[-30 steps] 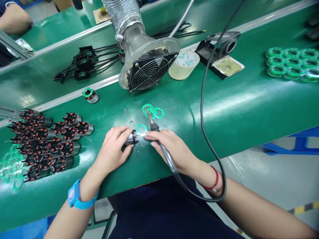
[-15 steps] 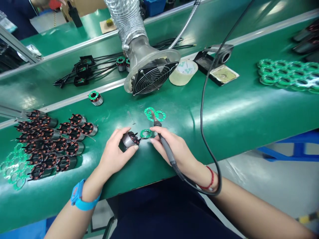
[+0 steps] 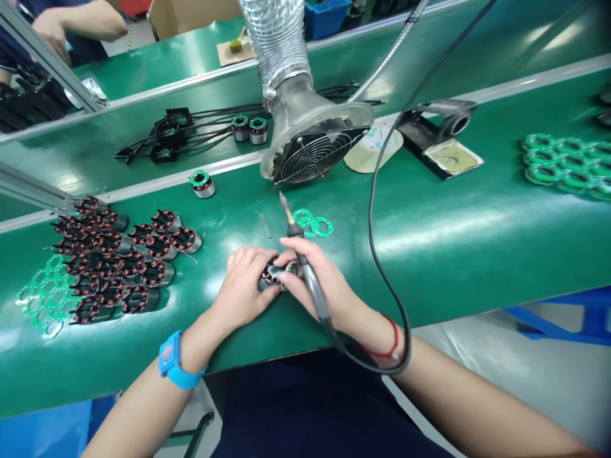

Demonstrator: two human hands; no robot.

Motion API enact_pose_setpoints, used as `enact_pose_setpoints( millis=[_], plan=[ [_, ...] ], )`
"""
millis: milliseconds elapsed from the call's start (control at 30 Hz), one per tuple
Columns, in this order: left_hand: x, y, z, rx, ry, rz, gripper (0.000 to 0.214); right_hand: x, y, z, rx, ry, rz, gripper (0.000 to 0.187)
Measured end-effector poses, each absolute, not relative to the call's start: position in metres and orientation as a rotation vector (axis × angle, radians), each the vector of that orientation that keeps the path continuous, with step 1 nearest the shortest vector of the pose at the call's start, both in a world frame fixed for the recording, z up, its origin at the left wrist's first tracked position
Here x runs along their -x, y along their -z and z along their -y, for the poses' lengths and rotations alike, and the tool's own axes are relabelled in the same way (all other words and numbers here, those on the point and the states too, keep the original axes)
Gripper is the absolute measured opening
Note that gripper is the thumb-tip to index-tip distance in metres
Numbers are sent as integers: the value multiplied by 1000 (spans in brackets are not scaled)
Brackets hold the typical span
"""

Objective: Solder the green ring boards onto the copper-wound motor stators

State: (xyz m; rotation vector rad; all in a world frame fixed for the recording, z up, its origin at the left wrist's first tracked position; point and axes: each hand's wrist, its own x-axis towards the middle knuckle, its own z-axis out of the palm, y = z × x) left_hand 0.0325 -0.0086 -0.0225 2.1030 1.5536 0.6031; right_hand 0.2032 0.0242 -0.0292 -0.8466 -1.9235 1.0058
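My left hand (image 3: 245,280) is closed round a small motor stator (image 3: 270,275) with copper windings, held on the green bench. My right hand (image 3: 317,283) grips a soldering iron (image 3: 300,257) whose tip points up and away, and its fingertips press a green ring board (image 3: 290,270) against the stator's end. Two loose green ring boards (image 3: 314,223) lie just beyond my hands.
A pile of stators (image 3: 114,261) and a green board panel (image 3: 41,296) sit at left. A fume extractor fan (image 3: 317,149), tape roll (image 3: 375,149) and iron stand (image 3: 442,143) stand behind. More ring boards (image 3: 566,165) lie far right. Another person's arm (image 3: 81,25) shows top left.
The single ring board that lay on the bench is now lifted onto the stator. My hands came together over it, and the iron's tip swung upward.
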Motion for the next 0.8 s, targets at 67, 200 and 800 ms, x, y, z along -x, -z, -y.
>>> enact_pose_setpoints(
  millis=[67,200,800],
  plan=[
    [-29,21,9,-2132,-559,-1552,39,-203,28,-19,915,-798,2063,47],
    [-16,15,8,-2168,-464,-1437,44,-207,27,-11,1087,-721,2249,48],
    [-18,24,2,-2060,-624,-1511,29,-199,6,-32,939,-325,2518,36]
  ],
)
